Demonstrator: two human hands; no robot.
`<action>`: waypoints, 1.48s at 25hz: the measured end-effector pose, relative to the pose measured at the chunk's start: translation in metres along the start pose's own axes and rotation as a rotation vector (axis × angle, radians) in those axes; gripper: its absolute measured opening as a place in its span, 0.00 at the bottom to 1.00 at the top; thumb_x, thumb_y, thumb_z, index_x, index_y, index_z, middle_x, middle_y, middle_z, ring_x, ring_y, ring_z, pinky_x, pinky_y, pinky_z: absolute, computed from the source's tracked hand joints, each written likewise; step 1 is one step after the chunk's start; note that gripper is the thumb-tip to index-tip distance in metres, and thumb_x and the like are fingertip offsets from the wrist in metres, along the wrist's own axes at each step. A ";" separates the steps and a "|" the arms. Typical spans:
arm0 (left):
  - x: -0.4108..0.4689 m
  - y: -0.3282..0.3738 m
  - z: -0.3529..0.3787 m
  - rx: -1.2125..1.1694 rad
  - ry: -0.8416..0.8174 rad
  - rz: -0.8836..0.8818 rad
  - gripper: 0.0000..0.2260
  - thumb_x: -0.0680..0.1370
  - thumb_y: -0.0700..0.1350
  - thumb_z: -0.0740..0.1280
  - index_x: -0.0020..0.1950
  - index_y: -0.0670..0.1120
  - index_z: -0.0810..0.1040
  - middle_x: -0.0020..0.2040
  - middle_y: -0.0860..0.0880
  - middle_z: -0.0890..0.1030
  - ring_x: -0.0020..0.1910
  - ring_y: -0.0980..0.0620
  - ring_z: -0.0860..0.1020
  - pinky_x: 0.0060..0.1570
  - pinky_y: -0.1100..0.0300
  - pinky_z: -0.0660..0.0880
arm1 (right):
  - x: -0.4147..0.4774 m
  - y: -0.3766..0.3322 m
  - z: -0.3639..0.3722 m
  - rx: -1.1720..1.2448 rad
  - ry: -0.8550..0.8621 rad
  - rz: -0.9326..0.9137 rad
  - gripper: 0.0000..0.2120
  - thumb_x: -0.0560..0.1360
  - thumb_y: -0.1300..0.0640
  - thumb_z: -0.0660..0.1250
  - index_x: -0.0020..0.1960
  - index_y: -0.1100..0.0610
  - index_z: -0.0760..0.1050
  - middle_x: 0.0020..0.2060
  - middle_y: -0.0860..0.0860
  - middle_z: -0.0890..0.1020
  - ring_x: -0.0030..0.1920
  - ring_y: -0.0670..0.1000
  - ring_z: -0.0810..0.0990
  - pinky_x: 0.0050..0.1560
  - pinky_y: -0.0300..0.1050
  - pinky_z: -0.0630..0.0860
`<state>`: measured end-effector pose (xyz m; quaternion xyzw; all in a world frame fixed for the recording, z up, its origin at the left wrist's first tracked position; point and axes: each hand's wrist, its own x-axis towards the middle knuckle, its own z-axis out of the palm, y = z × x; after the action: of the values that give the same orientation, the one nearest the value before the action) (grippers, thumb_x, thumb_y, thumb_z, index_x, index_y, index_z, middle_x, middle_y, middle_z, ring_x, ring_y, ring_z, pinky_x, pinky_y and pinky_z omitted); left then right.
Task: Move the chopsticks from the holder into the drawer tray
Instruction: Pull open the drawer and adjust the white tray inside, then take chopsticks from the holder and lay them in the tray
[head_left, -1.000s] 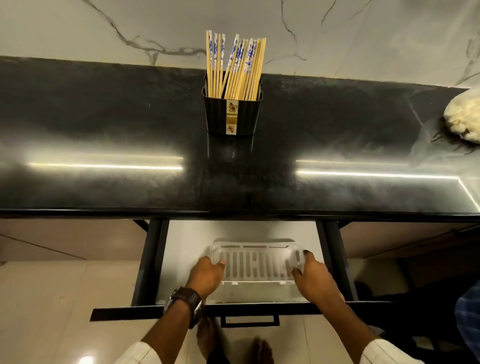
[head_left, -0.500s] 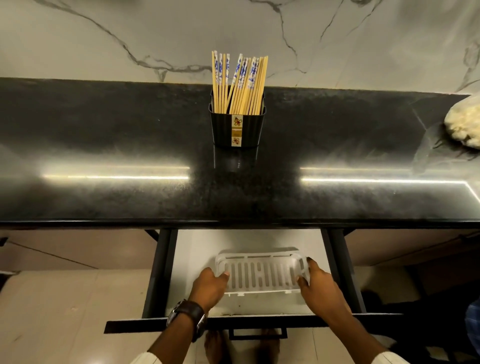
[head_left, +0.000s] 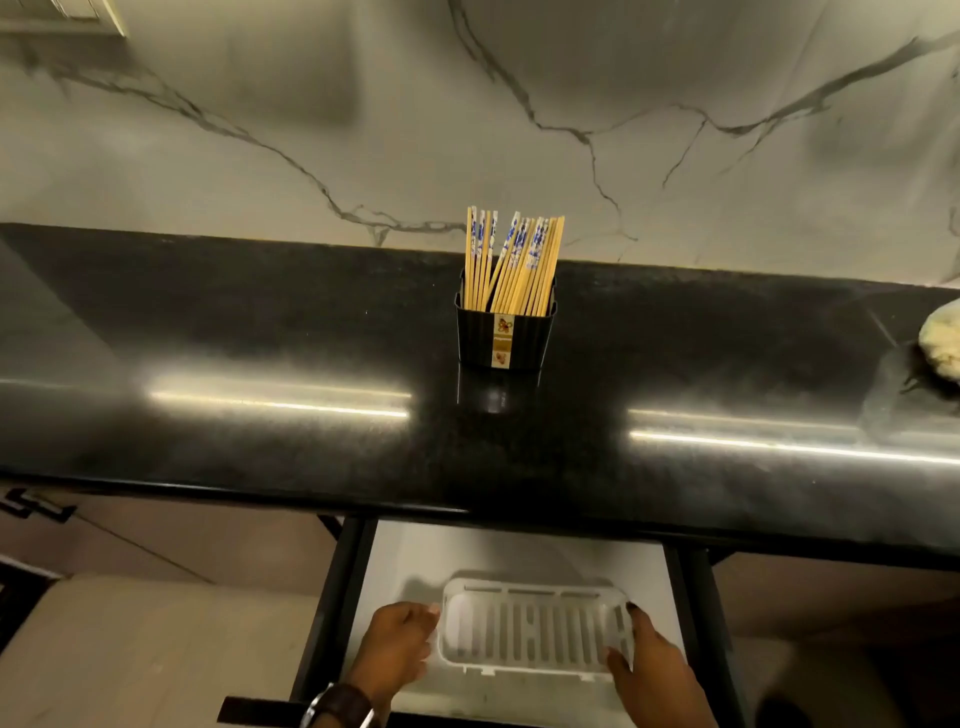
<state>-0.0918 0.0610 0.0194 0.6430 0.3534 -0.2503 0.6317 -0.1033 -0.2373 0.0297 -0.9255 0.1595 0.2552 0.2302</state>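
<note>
Several wooden chopsticks (head_left: 511, 262) with blue-and-white tops stand upright in a black holder (head_left: 506, 338) at the middle back of the black counter. Below the counter's front edge the drawer (head_left: 405, 561) is pulled out. A white slotted tray (head_left: 535, 631) lies inside it with nothing in it. My left hand (head_left: 397, 649) grips the tray's left end, and my right hand (head_left: 654, 670) grips its right end. A watch sits on my left wrist.
The black counter (head_left: 260, 338) carries two bright light reflections. A pale lumpy object (head_left: 943, 340) lies at its far right edge. A marble wall rises behind. Dark drawer rails (head_left: 332, 597) flank the drawer, with light floor at the lower left.
The view has tilted upward, so counter and holder sit lower in the frame. Both hands stay on the tray's ends; the tray has shifted slightly right within the drawer.
</note>
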 end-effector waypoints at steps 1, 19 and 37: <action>0.000 0.004 -0.002 -0.015 0.044 0.058 0.07 0.80 0.38 0.68 0.43 0.37 0.78 0.32 0.45 0.74 0.30 0.49 0.71 0.31 0.59 0.68 | 0.000 -0.002 -0.005 -0.010 0.009 -0.011 0.36 0.80 0.45 0.64 0.81 0.51 0.50 0.75 0.50 0.70 0.71 0.51 0.73 0.68 0.42 0.69; 0.032 0.284 0.010 -0.018 0.031 0.712 0.08 0.81 0.43 0.67 0.52 0.39 0.82 0.45 0.42 0.85 0.45 0.45 0.84 0.49 0.48 0.84 | 0.134 -0.242 -0.230 0.617 0.481 -0.464 0.04 0.78 0.60 0.71 0.45 0.54 0.82 0.39 0.51 0.86 0.41 0.52 0.87 0.43 0.43 0.85; 0.054 0.387 0.051 -0.363 -0.407 0.581 0.14 0.82 0.40 0.64 0.66 0.41 0.77 0.63 0.37 0.82 0.61 0.41 0.82 0.64 0.47 0.78 | 0.251 -0.317 -0.289 0.678 0.386 -0.389 0.06 0.75 0.60 0.74 0.42 0.52 0.79 0.42 0.51 0.87 0.33 0.43 0.86 0.32 0.35 0.81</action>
<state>0.2466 0.0362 0.2201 0.5313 0.0629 -0.1171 0.8367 0.3486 -0.1612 0.2233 -0.8410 0.0968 -0.0374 0.5309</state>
